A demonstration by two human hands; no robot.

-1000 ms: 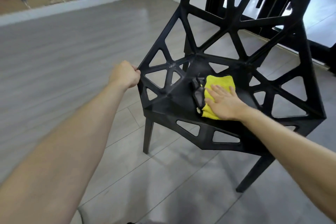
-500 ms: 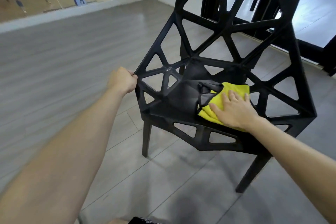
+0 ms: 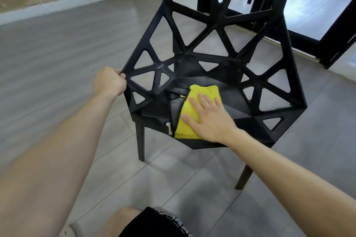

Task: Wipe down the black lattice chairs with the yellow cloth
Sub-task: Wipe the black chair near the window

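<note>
Head view: you are in the middle of wiping the seat (image 3: pixel 237 106) of the black lattice chair (image 3: pixel 185 57), by my reading, with the seat the part in hand and the backrest lattice and legs not yet reached by the cloth. The yellow cloth (image 3: pixel 204 90) lies folded flat on the seat, toward its seven o'clock corner, its near end close to the front edge. Your right hand (image 3: pixel 210 119) lies flat on top of it, fingers straight and spread toward eleven o'clock, thumb out at nine; the palm presses the cloth down and curls round nothing. Your right forearm comes in from five o'clock, low and nearly level with the seat.

Your left hand (image 3: pixel 110 82) is at nine o'clock of the chair; its fingers are curled round the outer corner of the side lattice, gripping it, the arm reaching long and straight from seven o'clock; I judge it braces the chair against your strokes.

A dark fold (image 3: pixel 175 106) lies touching the cloth's nine o'clock edge; whether it is the cloth's own underside or a separate thing, I cannot tell.

The next move, as I judge it, calls for steady flat pressure as you sweep across to the bare three o'clock half of the seat; mind the triangular openings, where a cloth edge could drop through or snag; keep the left grip firm so the legs do not skid on the grey floor (image 3: pixel 57 54).
</note>
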